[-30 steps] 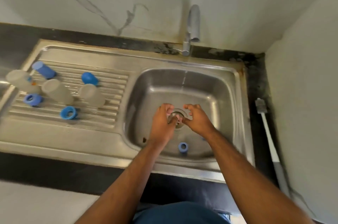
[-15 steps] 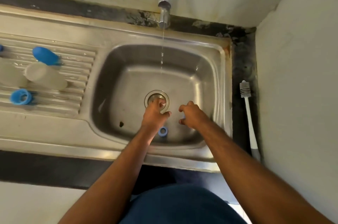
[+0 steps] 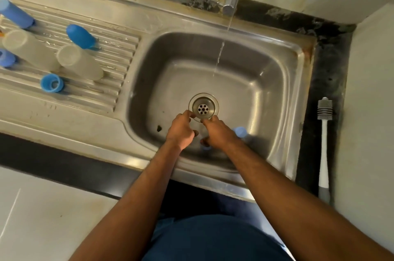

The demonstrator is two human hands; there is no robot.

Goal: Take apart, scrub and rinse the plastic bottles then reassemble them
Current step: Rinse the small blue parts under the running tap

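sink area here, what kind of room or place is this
Most likely a home kitchen wash-up corner. A stainless steel sink with a ribbed drainboard is set in a dark counter, the tap is running, and a bottle brush lies beside the basin by a pale wall.

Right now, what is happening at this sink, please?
A person is washing plastic bottle parts. Both hands are low in the basin near the drain: the left hand and right hand have curled fingers, but what they hold is not clear. Blue caps lie under the right hand. The tap is running. Clear bottle bodies and more blue parts lie on the drainboard. A bottle brush lies on the right counter.
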